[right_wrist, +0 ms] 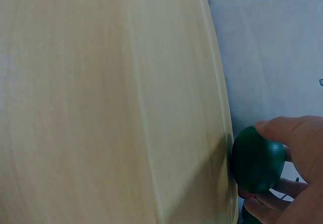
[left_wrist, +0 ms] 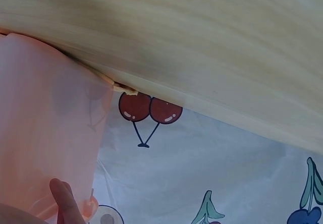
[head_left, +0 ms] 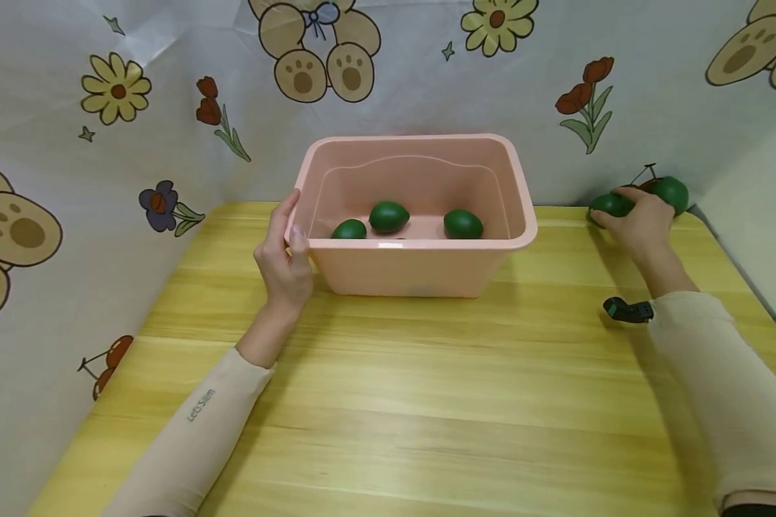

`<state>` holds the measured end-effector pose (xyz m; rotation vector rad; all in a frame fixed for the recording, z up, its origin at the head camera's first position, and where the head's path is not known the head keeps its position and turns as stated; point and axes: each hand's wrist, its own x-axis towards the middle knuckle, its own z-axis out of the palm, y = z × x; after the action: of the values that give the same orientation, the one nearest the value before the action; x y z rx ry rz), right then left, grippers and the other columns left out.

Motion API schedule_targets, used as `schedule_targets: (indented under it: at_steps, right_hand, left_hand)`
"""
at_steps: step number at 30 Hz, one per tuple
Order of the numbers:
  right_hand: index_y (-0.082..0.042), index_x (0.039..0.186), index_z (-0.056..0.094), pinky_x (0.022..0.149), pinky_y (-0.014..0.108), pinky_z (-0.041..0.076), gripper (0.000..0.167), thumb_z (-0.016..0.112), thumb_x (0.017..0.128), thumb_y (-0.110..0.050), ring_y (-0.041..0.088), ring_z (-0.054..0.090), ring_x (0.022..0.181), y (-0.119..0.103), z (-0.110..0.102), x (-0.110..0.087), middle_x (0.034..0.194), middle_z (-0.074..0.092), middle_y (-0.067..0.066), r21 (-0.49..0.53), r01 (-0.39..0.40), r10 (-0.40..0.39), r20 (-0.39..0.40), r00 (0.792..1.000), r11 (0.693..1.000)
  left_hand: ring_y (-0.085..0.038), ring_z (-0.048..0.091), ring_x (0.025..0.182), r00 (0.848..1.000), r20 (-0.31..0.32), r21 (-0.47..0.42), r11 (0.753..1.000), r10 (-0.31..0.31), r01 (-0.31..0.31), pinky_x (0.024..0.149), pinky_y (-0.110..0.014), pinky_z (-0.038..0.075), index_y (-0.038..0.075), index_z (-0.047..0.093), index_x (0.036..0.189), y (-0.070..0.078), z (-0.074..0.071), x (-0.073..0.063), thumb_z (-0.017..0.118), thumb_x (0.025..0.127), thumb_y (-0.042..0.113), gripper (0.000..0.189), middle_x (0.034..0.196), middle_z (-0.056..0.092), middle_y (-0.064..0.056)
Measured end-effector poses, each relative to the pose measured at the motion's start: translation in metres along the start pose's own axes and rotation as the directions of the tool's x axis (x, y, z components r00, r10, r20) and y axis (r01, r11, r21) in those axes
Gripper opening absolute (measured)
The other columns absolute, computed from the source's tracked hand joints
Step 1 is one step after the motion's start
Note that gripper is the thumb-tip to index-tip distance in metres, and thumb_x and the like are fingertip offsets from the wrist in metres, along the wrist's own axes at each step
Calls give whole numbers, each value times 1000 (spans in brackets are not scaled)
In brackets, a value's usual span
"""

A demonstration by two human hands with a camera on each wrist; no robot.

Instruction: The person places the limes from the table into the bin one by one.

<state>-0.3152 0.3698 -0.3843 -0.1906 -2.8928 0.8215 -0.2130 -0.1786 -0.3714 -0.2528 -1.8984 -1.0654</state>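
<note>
A pink plastic box stands on the table against the back wall. My left hand grips its left rim; in the left wrist view the fingers lie along the pink wall. Inside are three visible green limes, one at the left, one in the middle and one at the right. At the back right corner, my right hand holds another lime between thumb and fingers. Another green lime sits just behind that hand, partly covered by it.
The wooden table ends at a printed cloth hanging along the back and left. A pale panel borders the right side. A small black device sticks out from the right sleeve at the wrist.
</note>
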Motion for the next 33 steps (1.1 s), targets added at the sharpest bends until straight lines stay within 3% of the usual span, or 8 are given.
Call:
schedule_targets:
  at_steps: [9,16,19,23,27,30,33]
  right_hand:
    - [1,153,46,119,70,18,68,63,101,-39,63,32,142,-1,7,-9,148,46,41,19,23,-21,-80,997,1000]
    - [3,154,45,120,71,18,73,65,100,-41,65,29,143,-8,4,-19,149,46,41,13,16,-15,-41,999,1000]
    - [2,156,45,122,70,14,74,65,100,-42,63,29,144,-13,5,-25,151,47,38,56,42,-39,-47,998,998]
    - [-2,156,48,120,70,12,72,66,100,-43,59,44,136,-27,7,-33,148,53,36,94,112,-105,-78,991,989]
    - [-8,155,53,120,63,27,69,68,99,-44,53,58,128,-52,2,-43,143,59,32,112,184,-169,-134,977,977]
    - [-13,154,56,111,56,46,66,70,97,-45,48,64,125,-73,-7,-51,143,63,25,114,222,-200,-178,963,968]
    - [-18,153,58,109,53,50,64,72,96,-45,44,66,126,-92,-14,-61,146,63,19,111,250,-225,-198,954,962]
  left_hand:
    - [-29,76,110,1000,2,5,1000,-8,8,85,-53,62,8,66,141,3,1,0,37,97,44,64,133,74,-6]
    - [-29,76,109,1000,-1,6,1000,-14,14,85,-53,62,8,67,141,4,1,0,37,96,43,64,133,74,-7]
    - [-30,76,109,1000,5,9,1000,-15,15,85,-54,62,8,66,141,3,1,-1,37,96,44,65,134,74,-7]
    - [-32,77,106,1000,8,14,1000,-23,23,82,-54,62,9,66,141,2,1,-2,37,95,43,65,133,74,-9]
    - [-32,77,103,1000,2,15,1000,-23,23,81,-54,62,9,67,141,2,0,-1,37,95,43,65,131,75,-9]
    - [-31,77,104,1000,4,14,1000,-19,19,81,-54,62,9,66,141,2,1,0,36,95,42,64,131,75,-9]
    - [-31,77,107,1000,4,8,1000,-19,19,82,-54,62,9,66,141,2,2,-1,37,95,42,64,132,75,-8]
